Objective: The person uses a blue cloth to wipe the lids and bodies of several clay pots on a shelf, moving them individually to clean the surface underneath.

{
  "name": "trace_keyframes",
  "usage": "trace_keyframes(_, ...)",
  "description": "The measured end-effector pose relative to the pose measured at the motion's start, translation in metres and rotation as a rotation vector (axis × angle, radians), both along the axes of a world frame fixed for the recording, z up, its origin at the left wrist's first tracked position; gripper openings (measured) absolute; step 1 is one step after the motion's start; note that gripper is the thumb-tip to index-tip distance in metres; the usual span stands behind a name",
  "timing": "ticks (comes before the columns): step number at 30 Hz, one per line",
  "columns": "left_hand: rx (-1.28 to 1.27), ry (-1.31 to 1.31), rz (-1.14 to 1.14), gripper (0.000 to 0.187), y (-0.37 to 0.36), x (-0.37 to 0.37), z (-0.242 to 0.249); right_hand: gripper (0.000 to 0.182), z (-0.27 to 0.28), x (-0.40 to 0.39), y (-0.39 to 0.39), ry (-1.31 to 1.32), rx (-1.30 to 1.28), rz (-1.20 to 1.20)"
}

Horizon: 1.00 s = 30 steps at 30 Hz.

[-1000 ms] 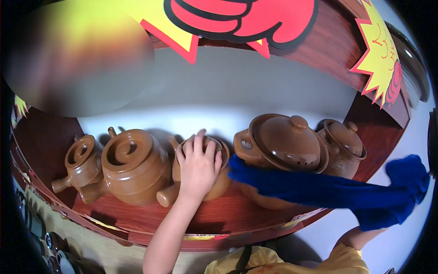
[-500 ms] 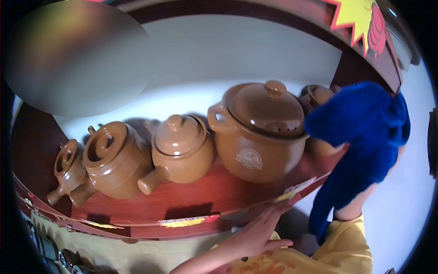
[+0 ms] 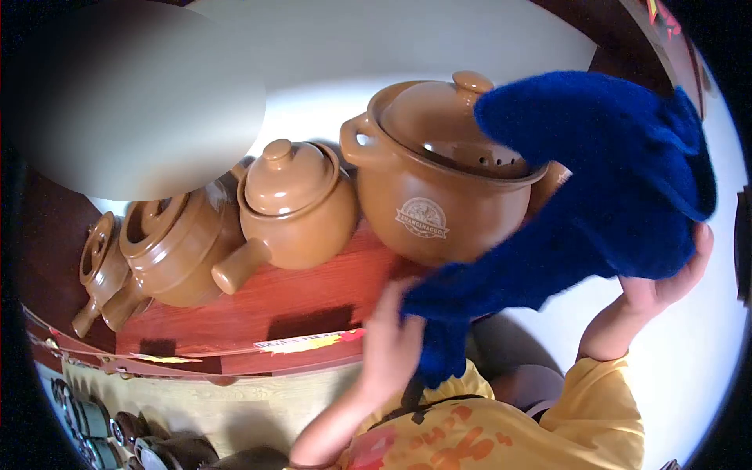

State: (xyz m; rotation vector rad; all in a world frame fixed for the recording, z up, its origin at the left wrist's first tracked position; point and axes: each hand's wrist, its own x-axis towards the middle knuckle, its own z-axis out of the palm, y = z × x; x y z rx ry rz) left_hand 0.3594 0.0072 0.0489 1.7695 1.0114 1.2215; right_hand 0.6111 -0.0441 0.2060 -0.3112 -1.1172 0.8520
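A fuzzy blue cloth (image 3: 595, 180) stretches between my two hands in front of the shelf. My left hand (image 3: 392, 341), slightly blurred, is closed on its lower left end, with a short flap hanging below. On the right, my right hand (image 3: 674, 274) grips the bunched part from beneath, most of its fingers hidden by the fabric. Behind the cloth stands a large brown clay pot (image 3: 446, 204) with a round emblem. Its knobbed lid (image 3: 439, 117) is on, and the cloth covers the pot's right side from view.
Left of the large pot sits a smaller lidded pot (image 3: 301, 207) with a side handle. Two more handled pots (image 3: 184, 251) (image 3: 106, 254) stand farther left on the red wooden shelf (image 3: 313, 301). Labels line the shelf's front edge. Dark pots (image 3: 168, 450) are lower left.
My left hand has risen from the shelf edge and taken hold of the cloth's end. The cloth is now spread leftward across the large pot's right side. The view has shifted.
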Motion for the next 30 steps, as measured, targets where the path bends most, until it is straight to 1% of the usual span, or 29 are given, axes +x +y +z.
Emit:
trace_keyframes(1,-0.126,-0.151,0.019,0.028,0.005,-0.01,0.009,0.035,-0.002,0.007,-0.003,-0.059,-0.072,0.245)
trace_keyframes(2,-0.244,-0.302,0.038,0.027,0.012,-0.019,0.02,0.035,-0.001,0.005,0.002,-0.059,-0.073,0.243)
trace_keyframes(3,-0.35,-0.605,0.026,0.027,0.018,-0.024,0.031,0.035,-0.001,-0.003,0.009,-0.118,-0.104,0.15)
trace_keyframes(4,-0.454,-0.908,0.01,0.027,0.022,-0.028,0.041,0.039,-0.002,-0.015,0.017,-0.176,-0.133,0.055)
trace_keyframes(6,-0.418,-0.998,0.028,0.031,0.029,-0.032,0.055,0.034,-0.007,-0.021,0.025,-0.353,-0.127,-0.181)
trace_keyframes(7,-0.392,-0.969,0.039,0.035,0.035,-0.033,0.054,0.034,-0.01,-0.024,0.028,-0.438,-0.13,-0.302)
trace_keyframes(8,-0.383,-0.973,0.033,0.035,0.039,-0.034,0.048,0.035,-0.017,-0.011,0.031,-0.626,-0.077,-0.467)
trace_keyframes(9,-0.253,-0.609,0.077,0.037,0.042,-0.034,0.037,0.039,-0.017,-0.023,0.034,-0.739,0.004,-0.589)
trace_keyframes(10,-0.117,-0.247,0.122,0.038,0.046,-0.033,0.023,0.037,-0.02,-0.024,0.027,-0.881,0.014,-0.794)
trace_keyframes(11,0.033,0.037,0.141,0.045,0.048,-0.032,0.005,0.036,-0.021,-0.022,0.025,-1.034,0.066,-0.854)
trace_keyframes(12,0.042,0.241,0.158,0.051,0.034,-0.025,0.02,0.035,-0.02,-0.02,0.025,-1.186,0.118,-0.913)
trace_keyframes(14,0.059,0.44,0.15,0.064,0.03,-0.018,0.014,0.034,-0.02,-0.022,0.035,-1.203,0.157,-0.934)
trace_keyframes(15,0.066,0.437,0.155,0.064,0.027,-0.018,0.015,0.035,-0.024,-0.021,0.041,-1.193,0.194,-0.903)
trace_keyframes(16,0.106,0.561,0.14,0.066,0.024,-0.019,0.018,0.035,-0.028,-0.021,0.048,-1.182,0.232,-0.873)
trace_keyframes(17,0.145,0.686,0.126,0.069,0.022,-0.02,0.022,0.036,-0.032,-0.023,0.051,-1.196,0.273,-0.893)
trace_keyframes(18,0.153,0.683,0.134,0.069,0.02,-0.022,0.028,0.036,-0.036,-0.025,0.054,-1.189,0.328,-0.879)
trace_keyframes(20,0.206,0.719,0.076,0.073,0.015,-0.028,0.042,0.036,-0.05,-0.028,0.058,-1.103,0.367,-0.899)
trace_keyframes(21,0.214,0.722,0.083,0.073,0.013,-0.029,0.051,0.036,-0.054,-0.03,0.057,-1.095,0.376,-0.902)
trace_keyframes(23,0.094,0.368,-0.102,0.071,0.011,-0.029,0.065,0.036,-0.063,-0.036,0.055,-1.025,0.345,-0.815)
trace_keyframes(24,0.1,0.375,-0.1,0.071,0.013,-0.026,0.066,0.037,-0.067,-0.041,0.055,-1.04,0.35,-0.74)
trace_keyframes(26,0.089,0.041,-0.184,0.053,0.017,-0.02,0.066,0.038,-0.068,-0.052,0.059,-1.111,0.45,-0.583)
trace_keyframes(27,0.097,0.049,-0.183,0.053,0.02,-0.021,0.064,0.038,-0.071,-0.056,0.061,-1.102,0.455,-0.588)
trace_keyframes(29,-0.319,-0.319,-0.289,0.031,0.027,-0.031,0.062,0.04,-0.076,-0.063,0.065,-1.127,0.544,-0.646)
trace_keyframes(30,-0.208,-0.288,-0.235,0.021,0.032,-0.035,0.068,0.04,-0.073,-0.064,0.063,-1.115,0.55,-0.651)
